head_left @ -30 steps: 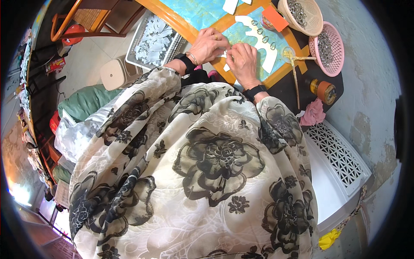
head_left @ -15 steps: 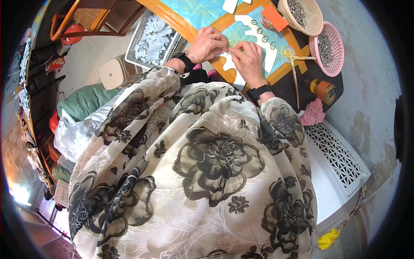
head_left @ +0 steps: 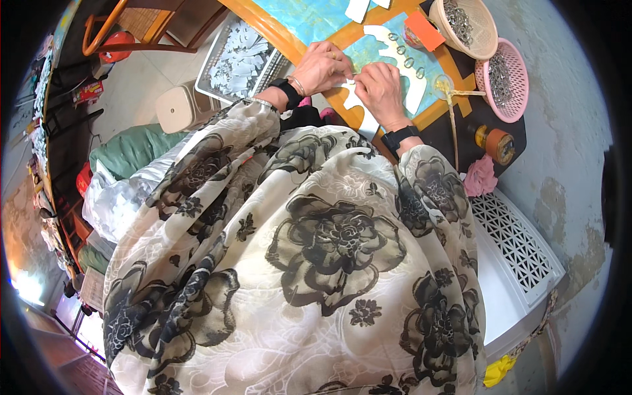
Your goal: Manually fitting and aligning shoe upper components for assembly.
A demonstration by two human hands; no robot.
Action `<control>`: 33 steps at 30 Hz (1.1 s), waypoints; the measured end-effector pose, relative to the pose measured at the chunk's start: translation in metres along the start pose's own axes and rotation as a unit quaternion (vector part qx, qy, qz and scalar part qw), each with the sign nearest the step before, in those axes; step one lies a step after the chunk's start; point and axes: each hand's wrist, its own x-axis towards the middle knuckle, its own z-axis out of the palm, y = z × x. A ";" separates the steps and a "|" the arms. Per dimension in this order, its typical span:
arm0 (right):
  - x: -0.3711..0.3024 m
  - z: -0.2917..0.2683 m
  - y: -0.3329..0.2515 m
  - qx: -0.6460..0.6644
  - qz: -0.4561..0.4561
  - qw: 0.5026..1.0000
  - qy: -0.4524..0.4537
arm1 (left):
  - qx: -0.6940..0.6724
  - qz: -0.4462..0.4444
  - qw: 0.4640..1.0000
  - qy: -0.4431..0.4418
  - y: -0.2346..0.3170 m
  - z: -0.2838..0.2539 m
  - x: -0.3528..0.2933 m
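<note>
The left hand (head_left: pixel 324 68) and the right hand (head_left: pixel 380 91) meet over the near edge of the table (head_left: pixel 355 118), fingers bent inward and fingertips close together. They seem to pinch something small and pale between them, but the fingers hide it, so I cannot tell just what each one grips. A white piece (head_left: pixel 368 124) with a wavy edge lies right below the fingertips, its upper part covered by the hands.

Just beyond the right hand, a notched white strip (head_left: pixel 415 92) lies on the blue sheet (head_left: pixel 359 54), with a row of metal rings (head_left: pixel 401 50) along it. Past its far end, an orange card (head_left: pixel 424 31) rests on a round container.

To the right, a cream basket (head_left: pixel 486 41) and a pink basket (head_left: pixel 517 99) hold metal parts. A thin stick (head_left: pixel 453 135) runs down the dark tabletop from a small round dish (head_left: pixel 444 83), between the right hand and a jar (head_left: pixel 500 146). A pink cloth (head_left: pixel 480 176) lies near the jar, above a white crate (head_left: pixel 517 243).

On the floor at the left, a tray (head_left: pixel 209 85) full of pale pieces (head_left: pixel 238 60) sits close to the left wrist, near a beige stool (head_left: pixel 176 108) and a green bag (head_left: pixel 131 150).
</note>
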 end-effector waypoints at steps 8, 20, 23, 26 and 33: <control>-0.011 -0.001 -0.001 -0.021 -0.020 1.000 -0.006 | -0.006 0.007 1.000 -0.004 0.000 -0.002 0.001; -0.014 -0.003 -0.005 -0.058 -0.038 0.998 -0.012 | 0.002 0.010 1.000 -0.007 0.003 -0.001 0.002; -0.015 -0.006 -0.007 -0.077 -0.044 0.996 -0.027 | 0.016 0.034 0.999 0.003 0.003 -0.001 -0.002; -0.016 -0.009 -0.009 -0.094 -0.053 0.993 -0.041 | 0.027 0.084 0.995 0.040 0.002 0.000 -0.005; -0.026 -0.014 -0.016 -0.104 -0.039 0.991 -0.075 | 0.047 0.132 0.990 -0.007 0.002 -0.010 -0.011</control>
